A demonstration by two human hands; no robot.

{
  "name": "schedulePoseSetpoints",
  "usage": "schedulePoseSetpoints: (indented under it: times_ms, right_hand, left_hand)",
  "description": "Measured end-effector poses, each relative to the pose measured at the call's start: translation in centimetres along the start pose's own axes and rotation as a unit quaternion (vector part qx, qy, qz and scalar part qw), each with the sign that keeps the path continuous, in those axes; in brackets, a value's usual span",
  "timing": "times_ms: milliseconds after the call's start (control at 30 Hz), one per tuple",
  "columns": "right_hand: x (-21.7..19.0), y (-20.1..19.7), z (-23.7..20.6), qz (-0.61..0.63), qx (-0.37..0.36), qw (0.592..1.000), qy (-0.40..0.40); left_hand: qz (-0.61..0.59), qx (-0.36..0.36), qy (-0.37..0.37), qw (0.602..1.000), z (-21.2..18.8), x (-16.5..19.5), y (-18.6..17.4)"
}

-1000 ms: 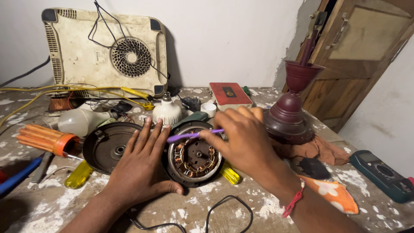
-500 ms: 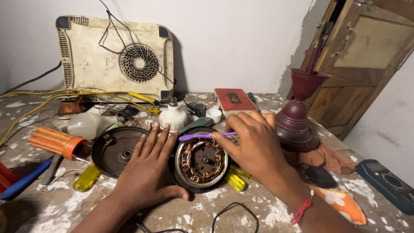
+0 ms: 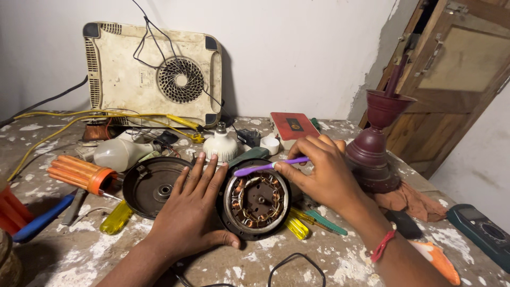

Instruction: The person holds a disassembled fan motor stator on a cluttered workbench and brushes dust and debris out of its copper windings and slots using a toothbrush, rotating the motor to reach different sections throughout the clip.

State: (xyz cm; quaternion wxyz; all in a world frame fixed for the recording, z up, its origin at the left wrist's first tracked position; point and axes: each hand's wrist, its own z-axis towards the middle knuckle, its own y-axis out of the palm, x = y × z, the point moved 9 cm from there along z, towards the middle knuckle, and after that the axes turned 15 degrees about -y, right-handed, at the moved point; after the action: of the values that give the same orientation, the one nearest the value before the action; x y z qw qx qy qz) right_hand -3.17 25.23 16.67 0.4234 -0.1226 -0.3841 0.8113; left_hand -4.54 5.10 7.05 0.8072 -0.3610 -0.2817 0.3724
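We brush the motor stator on the worktop (image 3: pixel 340 255).
Our right hand (image 3: pixel 324 172) grips the purple toothbrush (image 3: pixel 270 167), lying left-right, head over the stator (image 3: pixel 257 200); our left hand (image 3: pixel 191 215), flat and open, braces its left edge.

We are in a small repair workshop. Our paint-spattered bench (image 3: pixel 79 266) holds screwdrivers (image 3: pixel 79 174), a multimeter (image 3: pixel 481 228) and an opened fan motor (image 3: pixel 257 201).

Bare whitish wall (image 3: pixel 297 48) behind, worn wooden door (image 3: pixel 457 79) at right w/ metal latch, paint-spattered grey worktable (image 3: pixel 64 266) in front, dim even light.
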Motion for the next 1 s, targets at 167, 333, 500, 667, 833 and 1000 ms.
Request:
schedulePoseSetpoints:
  times_ms: [167, 333, 500, 667, 833, 1000]
  right_hand:
    - [-1.6, 1.2, 0.1, 0.047, -0.031, 0.993, -0.101]
    - [-1.2, -0.4, 0.3, -0.002, 0.016, 0.991, -0.131]
    - [0.1, 0.2, 0.3, -0.034, 0.018, 0.995, -0.093]
    - [-2.9, 3.0, 2.1, -0.003, 0.002, 0.993, -0.119]
    - [0.7, 0.1, 0.5, -0.042, 0.01, 0.994, -0.101]
    - [4.3, 2.1, -0.6, -0.023, -0.004, 0.996, -0.084]
  left_hand:
    - [-0.002, 0.0, -0.005, 1.0, -0.1, 0.4, -0.5]
    - [-0.003, -0.004, -0.003, 1.0, -0.3, 1.0, -1.0]
    - [-0.011, 0.0, 0.001, 1.0, -0.1, 0.3, -0.4]
    - [-0.012, -0.009, -0.009, 1.0, -0.7, -2.3, -1.2]
    - [-0.018, -0.011, -0.01, 1.0, -0.1, -1.0, 0.0]
    - [-0.017, -0.011, -0.008, 1.0, 1.9, 0.4, 2.5]
